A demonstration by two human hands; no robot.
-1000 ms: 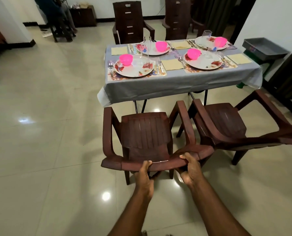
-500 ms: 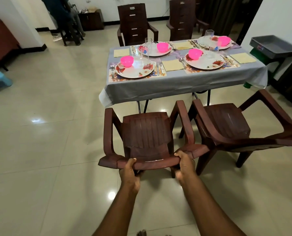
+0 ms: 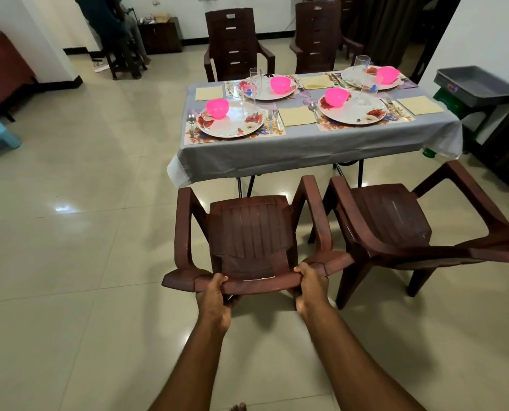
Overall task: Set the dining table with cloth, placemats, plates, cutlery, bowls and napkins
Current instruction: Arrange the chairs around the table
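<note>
Table (image 3: 306, 146) at 12 o'clock looks fully set. Left hand (image 3: 214, 304) and right hand (image 3: 311, 289) grip the chair (image 3: 247, 232) back; push it evenly, straight in.

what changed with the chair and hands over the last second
Both hands shifted their hold along the chair backrest: the left hand slid leftward, the right hand settled nearer the right arm joint. The chair edged closer to the table. The place settings and second chair stayed put.

Head view, forward-down, table (image 3: 306, 149) perhaps mid-distance.
</note>
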